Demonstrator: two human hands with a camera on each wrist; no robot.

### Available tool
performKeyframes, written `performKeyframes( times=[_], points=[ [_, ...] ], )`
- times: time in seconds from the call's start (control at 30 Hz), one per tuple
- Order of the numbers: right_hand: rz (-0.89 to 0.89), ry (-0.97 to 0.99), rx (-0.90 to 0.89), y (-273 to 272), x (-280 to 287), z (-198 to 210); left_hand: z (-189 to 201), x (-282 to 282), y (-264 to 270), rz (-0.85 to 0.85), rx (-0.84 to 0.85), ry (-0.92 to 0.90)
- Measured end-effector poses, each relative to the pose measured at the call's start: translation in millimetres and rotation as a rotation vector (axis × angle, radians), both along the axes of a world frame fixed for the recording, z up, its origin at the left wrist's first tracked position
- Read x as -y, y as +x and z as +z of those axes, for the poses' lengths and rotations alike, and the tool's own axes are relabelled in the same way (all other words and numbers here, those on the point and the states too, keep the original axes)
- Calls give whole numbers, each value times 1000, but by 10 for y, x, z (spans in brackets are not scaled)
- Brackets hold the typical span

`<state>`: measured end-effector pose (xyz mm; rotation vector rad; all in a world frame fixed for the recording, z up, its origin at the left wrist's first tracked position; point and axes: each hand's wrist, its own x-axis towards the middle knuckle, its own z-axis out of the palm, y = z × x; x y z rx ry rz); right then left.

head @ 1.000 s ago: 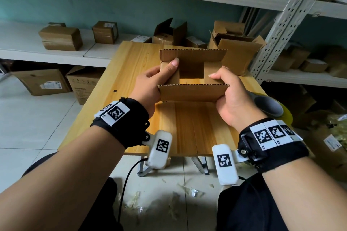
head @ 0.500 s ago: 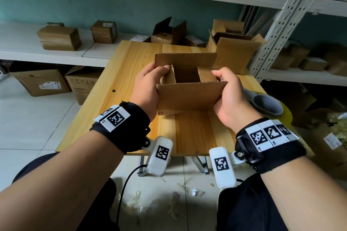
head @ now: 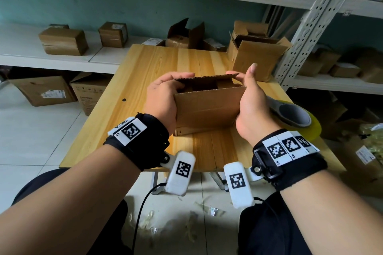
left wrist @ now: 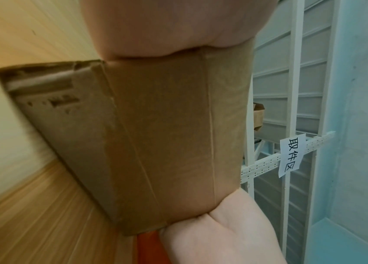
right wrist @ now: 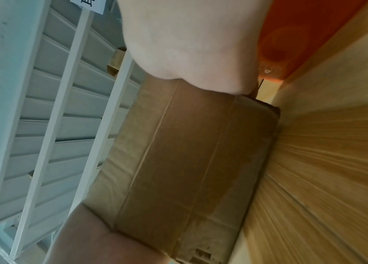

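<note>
A: Container first?

B: One cardboard box (head: 207, 107), top open, was held between both hands over the near middle of the desk (head: 157, 68). The inside was in shadow and I couldn't tell the contents. I also couldn't tell if its bottom touched the desk.

A: Fingers?

B: The left hand (head: 161, 97) gripped the left end, fingers (head: 178, 75) curled over the far top flap. The right hand (head: 252, 105) gripped the right end, fingers (head: 234, 73) curled onto that same flap, thumb pointing up. In both wrist views the palms were pressed against the box ends.

A: Other containers, counts?

B: One bigger open carton (head: 257, 56) stood at the desk's far right corner with its flaps up and its contents hidden. One tape dispenser (head: 294, 114) was just right of the right hand. Two closed cartons (head: 63, 41) sat on the left shelf (head: 20, 47). That made two hands and one held box.
</note>
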<state>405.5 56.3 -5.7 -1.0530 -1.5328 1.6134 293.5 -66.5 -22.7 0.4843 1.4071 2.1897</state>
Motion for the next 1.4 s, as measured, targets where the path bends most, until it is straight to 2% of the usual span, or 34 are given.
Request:
performKeyframes(
  times=[0.2, 0.33, 0.5, 0.57, 0.67, 0.77, 0.87, 1.07, 1.2, 1.4],
  points=[
    [-71, -31, 103, 6, 20, 27, -32, -26, 6, -4, -6, -81],
    [-87, 22, 148, 16, 38, 25, -2, -10, 66, -35, 49, -87],
    [-73, 70, 141, 20, 45, -3, -23, 0, 92, -35, 14, -114],
    [-63, 72, 142, 30, 41, 0, -46, 0, 91, -37, -63, -135],
    [-72, 55, 192, 83, 26, 30, -53, 12, 70, -103, -284, -171],
    [-49, 65, 222, 126, 26, 68, -56, 46, 46, -169, -434, -274],
    [4, 141, 231, 110, 0, 40, -41, 85, 19, -222, -384, -305],
    [139, 112, 171, 37, -73, -129, -35, 50, -77, -129, -406, -332],
    [230, 160, 124, 45, -155, -143, -24, 14, -90, -119, -373, -336],
    [366, 269, 224, 114, -194, -115, 15, -37, -124, -204, -215, -335]
  ],
)
